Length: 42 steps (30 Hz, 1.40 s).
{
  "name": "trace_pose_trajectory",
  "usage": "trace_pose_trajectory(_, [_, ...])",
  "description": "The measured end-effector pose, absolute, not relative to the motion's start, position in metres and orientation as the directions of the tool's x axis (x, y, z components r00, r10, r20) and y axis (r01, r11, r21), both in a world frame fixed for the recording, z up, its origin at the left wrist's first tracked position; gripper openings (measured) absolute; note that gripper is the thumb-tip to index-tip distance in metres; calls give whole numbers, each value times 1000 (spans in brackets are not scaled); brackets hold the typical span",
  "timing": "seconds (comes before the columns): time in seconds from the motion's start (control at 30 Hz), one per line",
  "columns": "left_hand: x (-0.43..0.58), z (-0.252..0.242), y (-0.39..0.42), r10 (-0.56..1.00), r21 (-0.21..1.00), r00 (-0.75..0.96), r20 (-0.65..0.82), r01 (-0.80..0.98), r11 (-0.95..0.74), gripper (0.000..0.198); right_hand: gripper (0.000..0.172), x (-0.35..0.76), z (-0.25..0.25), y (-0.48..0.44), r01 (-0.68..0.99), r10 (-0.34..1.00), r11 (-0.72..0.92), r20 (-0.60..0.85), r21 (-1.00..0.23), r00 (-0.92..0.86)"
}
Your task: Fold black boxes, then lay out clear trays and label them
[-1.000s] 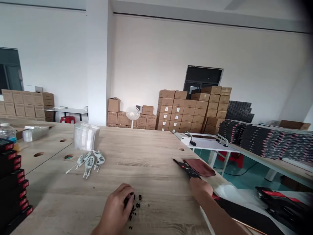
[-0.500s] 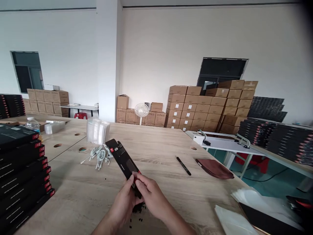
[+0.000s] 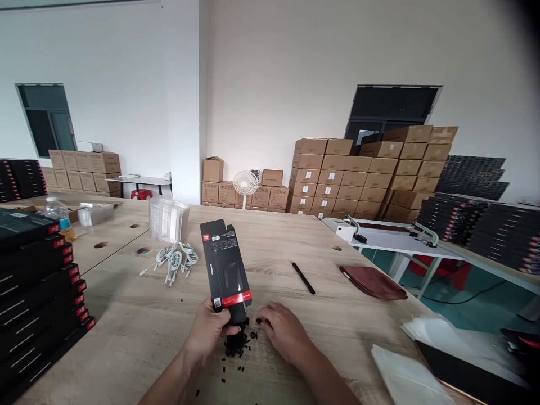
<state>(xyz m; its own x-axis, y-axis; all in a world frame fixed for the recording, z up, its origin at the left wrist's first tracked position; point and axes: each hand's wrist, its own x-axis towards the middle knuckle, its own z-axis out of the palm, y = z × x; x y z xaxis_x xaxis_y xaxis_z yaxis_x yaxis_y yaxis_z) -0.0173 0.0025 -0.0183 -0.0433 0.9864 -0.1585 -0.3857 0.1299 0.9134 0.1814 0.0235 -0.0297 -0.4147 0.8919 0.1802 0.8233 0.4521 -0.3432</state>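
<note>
A flat black carton [image 3: 226, 264] with a red band and a dark window stands tilted in my left hand [image 3: 211, 329], which grips its lower end between thumb and fingers. Its bottom flap hangs over a pile of small black pieces [image 3: 236, 343] on the table. Right of the pile, my right hand [image 3: 287, 334] is closed in a pinch, with a small black piece [image 3: 259, 321] at its fingertips. The exact kind of these pieces is too small to make out.
White cables [image 3: 172, 261] lie before a stack of clear plastic sleeves [image 3: 169, 220]. Stacked black boxes [image 3: 37, 298] rise at left. A black marker [image 3: 302, 278], a brown cloth [image 3: 373, 282] and plastic bags [image 3: 405, 374] are on the right. A water bottle [image 3: 57, 211] stands behind the boxes.
The carton has gone from flattened to opened out and more upright in my left hand. My right hand has let go of it and moved down beside the pile of black pieces.
</note>
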Motion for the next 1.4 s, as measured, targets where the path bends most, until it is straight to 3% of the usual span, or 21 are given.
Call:
trace_pose_trajectory(0.23, [-16, -22, 2, 989, 914, -33, -141, -389, 118, 29, 15, 176, -30, 15, 830, 890, 455, 202, -321, -410])
trace_pose_trajectory(0.4, [-19, -31, 7, 983, 904, -72, -168, -410, 124, 20, 11, 178, -29, 17, 902, 936, 328, 229, -283, -268])
trace_pose_trajectory(0.6, [-21, -31, 9, 988, 910, -61, -140, -401, 105, 16, 14, 185, -30, 23, 787, 927, 346, 316, -511, -202])
trace_pose_trajectory(0.8, [-15, -30, 5, 992, 979, 32, 121, -167, -114, 27, 17, 163, -25, 11, 619, 878, 468, 411, -631, -245])
trace_pose_trajectory(1.07, [0, -18, -15, 935, 929, 70, 347, 109, -353, 28, 19, 142, -17, -5, 660, 863, 483, 440, -575, -248])
trace_pose_trajectory(1.4, [2, -19, -19, 918, 862, 123, 378, 314, -397, 30, 18, 138, -11, -7, 822, 889, 389, 405, -417, -215])
